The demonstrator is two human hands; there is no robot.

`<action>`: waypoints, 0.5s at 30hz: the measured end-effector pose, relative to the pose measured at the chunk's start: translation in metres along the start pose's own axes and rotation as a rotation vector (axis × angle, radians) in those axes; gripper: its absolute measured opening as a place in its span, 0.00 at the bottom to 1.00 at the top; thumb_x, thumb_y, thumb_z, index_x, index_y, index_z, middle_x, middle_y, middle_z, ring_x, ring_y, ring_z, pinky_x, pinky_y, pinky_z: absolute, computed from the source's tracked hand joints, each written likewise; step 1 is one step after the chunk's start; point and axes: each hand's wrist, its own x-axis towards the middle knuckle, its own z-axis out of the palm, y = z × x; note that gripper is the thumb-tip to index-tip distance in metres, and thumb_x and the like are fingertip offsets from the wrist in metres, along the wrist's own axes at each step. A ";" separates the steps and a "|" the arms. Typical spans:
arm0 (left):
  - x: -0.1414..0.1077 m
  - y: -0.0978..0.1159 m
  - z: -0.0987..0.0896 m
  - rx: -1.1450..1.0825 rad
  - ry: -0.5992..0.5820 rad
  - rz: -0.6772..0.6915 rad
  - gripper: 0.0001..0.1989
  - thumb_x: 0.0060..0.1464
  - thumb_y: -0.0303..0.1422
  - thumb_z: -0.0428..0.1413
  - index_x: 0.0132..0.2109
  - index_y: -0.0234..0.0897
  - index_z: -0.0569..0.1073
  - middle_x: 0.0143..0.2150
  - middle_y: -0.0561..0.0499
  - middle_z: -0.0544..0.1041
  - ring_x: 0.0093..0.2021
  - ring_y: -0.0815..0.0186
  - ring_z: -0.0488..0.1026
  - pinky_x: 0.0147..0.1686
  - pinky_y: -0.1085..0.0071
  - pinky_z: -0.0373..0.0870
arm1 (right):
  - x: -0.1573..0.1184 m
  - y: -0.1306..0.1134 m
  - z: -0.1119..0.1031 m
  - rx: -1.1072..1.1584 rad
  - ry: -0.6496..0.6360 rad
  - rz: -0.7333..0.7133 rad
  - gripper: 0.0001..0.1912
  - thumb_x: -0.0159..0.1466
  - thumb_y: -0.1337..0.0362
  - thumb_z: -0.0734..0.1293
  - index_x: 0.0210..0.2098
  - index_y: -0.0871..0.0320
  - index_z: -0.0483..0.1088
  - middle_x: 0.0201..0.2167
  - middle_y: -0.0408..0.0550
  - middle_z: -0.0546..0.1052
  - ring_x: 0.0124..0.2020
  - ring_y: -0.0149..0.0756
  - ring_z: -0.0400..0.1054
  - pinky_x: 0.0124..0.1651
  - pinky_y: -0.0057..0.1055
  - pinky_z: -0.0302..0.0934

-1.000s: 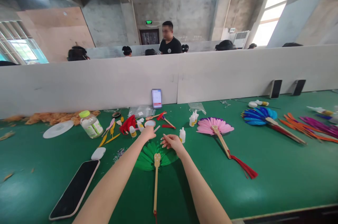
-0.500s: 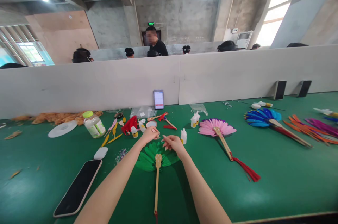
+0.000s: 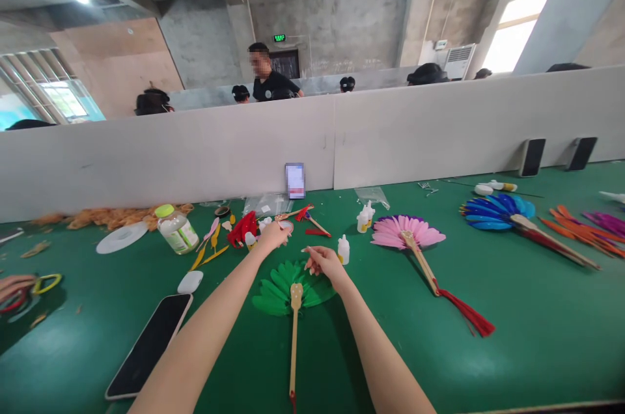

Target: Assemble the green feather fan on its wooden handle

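Two bare hands to report over the counter [image 3: 537,349]. Located green fan [image 3: 295,297] at lower centre of frame, lying with feathers [image 3: 278,287] spread upward and handle [image 3: 293,355] toward the bottom edge. Found left hand [image 3: 274,238] above the fan in frame, at a small round dish [image 3: 289,224]; narrow-looking grip, turned away from view, unable to confirm a hold or contact. Found right hand [image 3: 326,261] over the fan's upper right, with a loosely curled, narrow grip; unable to confirm any small content. Step in hand judged as reaching to the dish. Next move judged to call for a fine pinch and a clean lift over the feathers, without brushing. Recorded as possible obstruction: white bottle [image 3: 344,249] just beside right hand; red feathers [image 3: 238,232] near left hand. Noted also pink fan [image 3: 409,232] and blue fan [image 3: 498,212] toward the right, jar [image 3: 176,232] left of centre, phone [image 3: 149,349] beside left forearm. Seen at left edge, well apart: another person's hand [image 3: 13,287] at scissors [image 3: 47,284].
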 end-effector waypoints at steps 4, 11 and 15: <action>0.026 -0.002 -0.020 0.031 0.037 0.028 0.18 0.55 0.40 0.45 0.29 0.34 0.73 0.27 0.46 0.76 0.30 0.66 0.74 0.28 0.75 0.64 | 0.002 0.002 -0.002 0.009 0.004 0.009 0.24 0.48 0.50 0.69 0.37 0.63 0.69 0.13 0.41 0.71 0.12 0.25 0.60 0.14 0.21 0.49; 0.063 0.002 -0.014 0.120 -0.072 -0.018 0.16 0.55 0.41 0.50 0.38 0.30 0.72 0.34 0.46 0.75 0.34 0.64 0.73 0.32 0.69 0.68 | 0.002 -0.001 -0.004 0.065 -0.009 0.034 0.22 0.50 0.53 0.68 0.39 0.62 0.70 0.18 0.43 0.74 0.15 0.27 0.65 0.16 0.21 0.53; 0.076 0.001 -0.001 0.163 -0.121 -0.041 0.16 0.56 0.36 0.51 0.50 0.33 0.66 0.48 0.45 0.69 0.44 0.63 0.69 0.42 0.60 0.69 | -0.002 -0.004 -0.004 0.086 -0.024 0.044 0.22 0.50 0.54 0.68 0.40 0.62 0.70 0.27 0.50 0.77 0.21 0.29 0.69 0.19 0.22 0.57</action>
